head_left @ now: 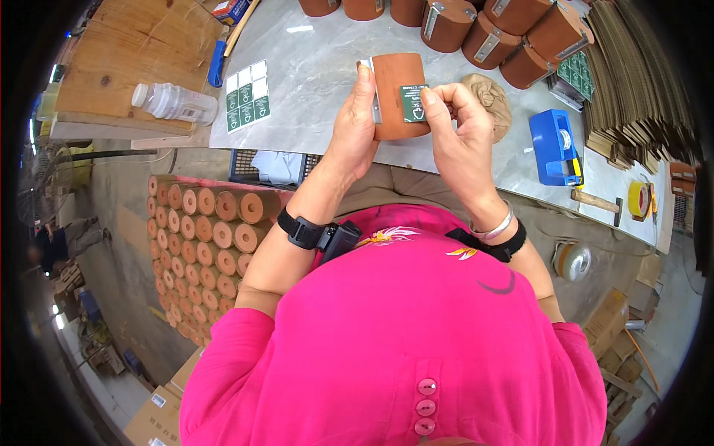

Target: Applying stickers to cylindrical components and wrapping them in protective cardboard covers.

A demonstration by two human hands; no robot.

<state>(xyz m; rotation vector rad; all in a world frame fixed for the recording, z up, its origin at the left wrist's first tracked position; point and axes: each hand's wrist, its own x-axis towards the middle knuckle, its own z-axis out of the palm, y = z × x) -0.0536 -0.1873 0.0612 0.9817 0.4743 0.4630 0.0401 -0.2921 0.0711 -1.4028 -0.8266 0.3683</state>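
Note:
Over the near part of the table, my left hand (354, 123) grips a reddish-brown rounded block (398, 70) by its left side, with the thumb along the metal strip (372, 91) there. A green label (413, 104) with white print lies against the block's right part. My right hand (462, 134) is closed, thumb and forefinger pinched at the label's right edge. Left of my hands, a sheet of labels (248, 97) lies on the table, its lower rows green and several upper places white.
Several similar brown blocks (487, 44) are stacked at the back right, beside piled cardboard (632, 74). A blue tape dispenser (554, 149), a hammer (597, 201) and yellow tape (637, 199) lie at right. A clear bottle (175, 102) lies left; stacked hollow brown cylinders (204, 230) stand below the table.

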